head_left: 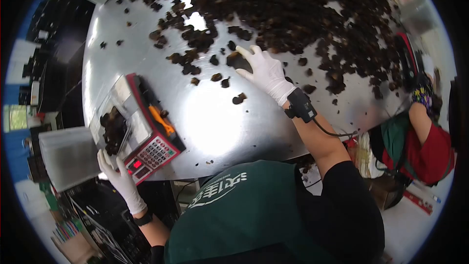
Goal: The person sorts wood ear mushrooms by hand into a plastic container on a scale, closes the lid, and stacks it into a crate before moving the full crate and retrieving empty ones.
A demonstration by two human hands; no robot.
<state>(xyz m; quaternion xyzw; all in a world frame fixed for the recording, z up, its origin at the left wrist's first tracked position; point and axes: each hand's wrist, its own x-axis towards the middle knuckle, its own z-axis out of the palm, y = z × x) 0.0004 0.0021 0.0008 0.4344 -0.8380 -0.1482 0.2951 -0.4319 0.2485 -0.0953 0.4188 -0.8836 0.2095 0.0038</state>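
My right hand [266, 74], in a white glove, reaches over the metal table with fingers spread. Its thumb and index finger stand apart on either side of a dark brown, mushroom-like piece [237, 60]. My left hand [116, 175], also gloved, is at the near end of a clear tray [128, 134], thumb and fingers apart, fingertips right at its edge. Several dark pieces [114, 129] lie in the tray. The tray overlaps the top of a red digital scale [155, 159] with a keypad and a lit red display.
A large heap of dark pieces [288, 12] covers the far side of the table [210, 142], with loose ones scattered nearer. An orange-handled tool [161, 120] lies by the scale. A translucent bin [68, 159] stands left. Another person's arm [420, 122] shows at right.
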